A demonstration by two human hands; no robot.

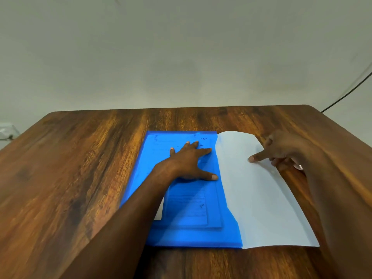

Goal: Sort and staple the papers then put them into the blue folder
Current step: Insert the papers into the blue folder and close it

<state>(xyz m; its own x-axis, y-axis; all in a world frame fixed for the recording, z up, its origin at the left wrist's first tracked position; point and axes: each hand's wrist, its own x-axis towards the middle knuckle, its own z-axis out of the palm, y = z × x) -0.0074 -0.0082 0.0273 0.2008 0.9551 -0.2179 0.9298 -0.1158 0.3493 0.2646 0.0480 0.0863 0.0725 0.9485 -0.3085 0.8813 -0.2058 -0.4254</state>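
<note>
A dark brown wooden table with streaked grain (80,168) filled the lower half of the view, its far edge meeting a plain pale grey-green wall (181,47). At the far left edge of the view, a small pale object (7,131) sat beyond the table, too blurred to identify. On the middle of the table lay the translucent blue plastic folder (191,236), long side running away from the viewer. Printed white papers (187,210) sat inside it, visible through the blue cover as faint lines of text, with a small bare white corner showing at the folder's left edge beside the forearm; the writing was too soft to read. The left hand (187,164) lay flat on the folder's upper part, fingers straight and spread, pressing down and gripping nothing. To the right, a plain white sheet (261,198) lay touching the folder's right edge, its far end curling up slightly. The right hand (281,150) rested at the sheet's upper right edge, forefinger stretched out with its tip on the paper and the other fingers curled under; whether they pinched the sheet's edge could not be told. A thin black cable (346,95) ran down the wall at the far right, its lower end hidden behind the table.
</note>
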